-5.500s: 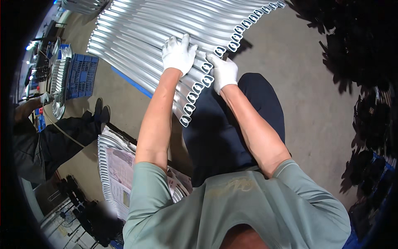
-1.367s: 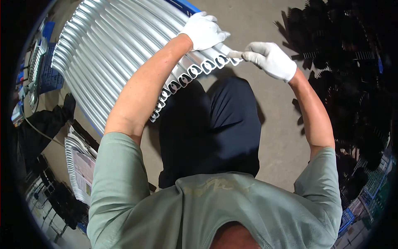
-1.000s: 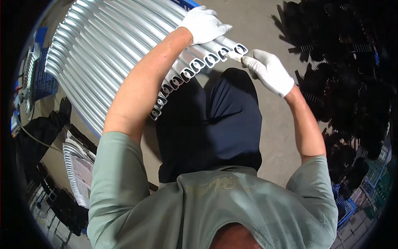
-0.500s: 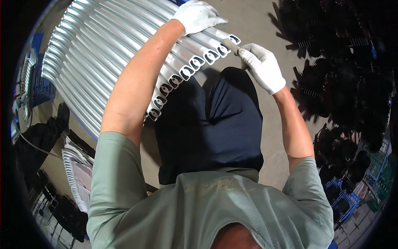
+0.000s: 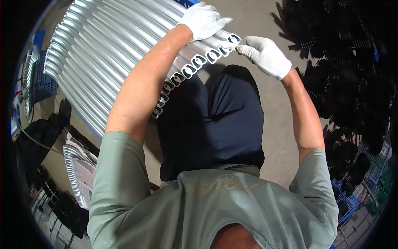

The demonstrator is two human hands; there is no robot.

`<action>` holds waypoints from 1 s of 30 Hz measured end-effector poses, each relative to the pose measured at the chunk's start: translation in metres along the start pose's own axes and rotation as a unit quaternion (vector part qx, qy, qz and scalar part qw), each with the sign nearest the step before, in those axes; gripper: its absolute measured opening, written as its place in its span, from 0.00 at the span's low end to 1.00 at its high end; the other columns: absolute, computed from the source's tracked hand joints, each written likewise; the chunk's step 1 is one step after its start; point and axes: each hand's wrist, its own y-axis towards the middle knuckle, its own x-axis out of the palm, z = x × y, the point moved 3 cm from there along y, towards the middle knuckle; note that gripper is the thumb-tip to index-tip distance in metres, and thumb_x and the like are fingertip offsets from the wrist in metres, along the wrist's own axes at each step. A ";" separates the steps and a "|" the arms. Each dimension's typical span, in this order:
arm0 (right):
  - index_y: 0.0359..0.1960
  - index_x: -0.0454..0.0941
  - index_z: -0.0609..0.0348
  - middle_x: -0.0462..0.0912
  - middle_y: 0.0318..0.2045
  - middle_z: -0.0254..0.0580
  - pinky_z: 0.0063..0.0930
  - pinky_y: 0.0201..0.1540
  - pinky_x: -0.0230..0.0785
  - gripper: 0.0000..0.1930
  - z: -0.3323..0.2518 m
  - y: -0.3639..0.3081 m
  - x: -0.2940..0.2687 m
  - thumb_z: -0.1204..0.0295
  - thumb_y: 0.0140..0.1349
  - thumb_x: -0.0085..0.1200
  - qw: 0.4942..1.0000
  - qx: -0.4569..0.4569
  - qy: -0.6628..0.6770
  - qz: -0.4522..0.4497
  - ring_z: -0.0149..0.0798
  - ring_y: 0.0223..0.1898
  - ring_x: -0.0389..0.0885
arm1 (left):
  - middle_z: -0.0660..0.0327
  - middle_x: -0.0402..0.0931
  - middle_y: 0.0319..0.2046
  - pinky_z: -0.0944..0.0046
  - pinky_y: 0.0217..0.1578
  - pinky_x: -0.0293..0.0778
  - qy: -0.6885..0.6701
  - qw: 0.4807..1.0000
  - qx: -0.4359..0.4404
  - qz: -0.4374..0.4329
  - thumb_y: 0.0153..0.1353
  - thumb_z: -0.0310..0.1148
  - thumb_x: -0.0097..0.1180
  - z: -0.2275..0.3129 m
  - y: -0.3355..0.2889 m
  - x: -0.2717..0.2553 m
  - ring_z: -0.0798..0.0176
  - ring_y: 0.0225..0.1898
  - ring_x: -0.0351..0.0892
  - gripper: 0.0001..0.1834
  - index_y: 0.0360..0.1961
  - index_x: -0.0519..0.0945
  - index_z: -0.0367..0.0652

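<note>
A row of long silver metal tube profiles (image 5: pixel 103 54) lies side by side in front of me, their open ends (image 5: pixel 195 66) facing my lap. My left hand (image 5: pixel 203 18), in a white glove, rests flat on top of the tubes near the far right end of the row. My right hand (image 5: pixel 263 54), also gloved in white, pinches the end of the outermost tube with its fingertips. Both forearms are bare and reach forward over my dark trousers (image 5: pixel 215 120).
A heap of black finned parts (image 5: pixel 352 95) fills the floor at the right. Blue crates (image 5: pixel 41 83) and another stack of silver profiles (image 5: pixel 78 170) stand at the left. A person in dark clothes (image 5: pixel 41 133) sits at the left. Grey concrete floor (image 5: pixel 282 137) lies under me.
My right hand has moved in from the right and up to the end of the outermost tube. My left hand has stayed on top of the tubes.
</note>
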 end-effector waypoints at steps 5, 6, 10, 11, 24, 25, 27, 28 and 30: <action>0.33 0.80 0.63 0.71 0.21 0.31 0.23 0.28 0.61 0.15 0.002 -0.001 -0.003 0.61 0.69 0.54 0.999 -0.036 0.019 -0.028 0.28 0.22 0.65 | 0.68 0.82 0.46 0.59 0.59 0.63 0.017 1.000 0.002 -0.004 0.69 0.43 0.42 0.003 0.000 -0.002 0.62 0.58 0.74 0.20 0.57 0.77 0.54; 0.33 0.80 0.63 0.71 0.21 0.30 0.23 0.28 0.61 0.15 0.002 -0.002 -0.002 0.61 0.69 0.55 0.998 -0.033 0.030 -0.041 0.28 0.22 0.64 | 0.68 0.82 0.46 0.59 0.59 0.63 0.016 1.000 0.004 -0.004 0.68 0.43 0.42 0.003 -0.001 -0.003 0.62 0.58 0.74 0.20 0.57 0.77 0.54; 0.32 0.79 0.62 0.70 0.20 0.29 0.22 0.27 0.60 0.16 0.010 -0.019 -0.004 0.59 0.68 0.56 0.979 -0.066 -0.020 -0.190 0.28 0.22 0.63 | 0.67 0.82 0.46 0.58 0.60 0.63 0.005 1.000 -0.004 -0.016 0.68 0.42 0.42 0.004 -0.001 -0.014 0.62 0.57 0.74 0.20 0.57 0.78 0.53; 0.32 0.79 0.62 0.70 0.20 0.29 0.22 0.27 0.60 0.16 0.023 -0.027 0.000 0.59 0.68 0.56 0.978 -0.063 -0.019 -0.198 0.28 0.22 0.63 | 0.67 0.82 0.46 0.58 0.60 0.63 -0.014 0.999 -0.013 -0.032 0.68 0.42 0.42 0.007 -0.001 -0.012 0.61 0.57 0.74 0.20 0.57 0.78 0.53; 0.32 0.81 0.61 0.71 0.18 0.30 0.20 0.26 0.58 0.17 0.003 -0.006 0.007 0.59 0.69 0.54 0.999 -0.011 0.038 0.003 0.26 0.21 0.64 | 0.51 0.80 0.44 0.50 0.54 0.64 -0.119 0.984 -0.047 -0.124 0.66 0.44 0.43 0.005 0.016 -0.008 0.50 0.48 0.75 0.19 0.48 0.81 0.48; 0.32 0.81 0.61 0.71 0.18 0.30 0.20 0.25 0.58 0.16 0.007 -0.008 0.010 0.59 0.69 0.54 0.998 -0.046 0.030 -0.010 0.26 0.21 0.64 | 0.52 0.80 0.42 0.50 0.53 0.64 -0.139 0.981 -0.051 -0.124 0.66 0.43 0.42 0.002 0.018 0.001 0.51 0.47 0.75 0.19 0.48 0.81 0.48; 0.32 0.81 0.60 0.71 0.18 0.30 0.20 0.25 0.58 0.16 0.017 -0.009 0.012 0.59 0.69 0.54 0.992 -0.118 0.011 -0.036 0.25 0.20 0.63 | 0.55 0.81 0.39 0.52 0.51 0.64 -0.176 0.975 -0.062 -0.121 0.66 0.42 0.42 -0.006 0.023 0.020 0.53 0.45 0.75 0.17 0.46 0.81 0.50; 0.32 0.81 0.60 0.71 0.18 0.30 0.20 0.24 0.58 0.16 0.018 -0.011 0.011 0.59 0.69 0.54 0.987 -0.155 0.002 -0.049 0.25 0.20 0.63 | 0.56 0.81 0.37 0.53 0.50 0.64 -0.193 0.972 -0.068 -0.120 0.66 0.42 0.42 -0.009 0.023 0.028 0.53 0.44 0.75 0.17 0.46 0.81 0.50; 0.33 0.81 0.60 0.72 0.19 0.31 0.21 0.26 0.59 0.16 0.013 -0.017 0.003 0.59 0.69 0.53 0.991 -0.122 0.038 -0.035 0.26 0.21 0.65 | 0.56 0.81 0.38 0.52 0.51 0.64 -0.182 0.977 -0.065 -0.092 0.66 0.42 0.42 -0.012 0.024 0.027 0.53 0.45 0.75 0.17 0.45 0.81 0.50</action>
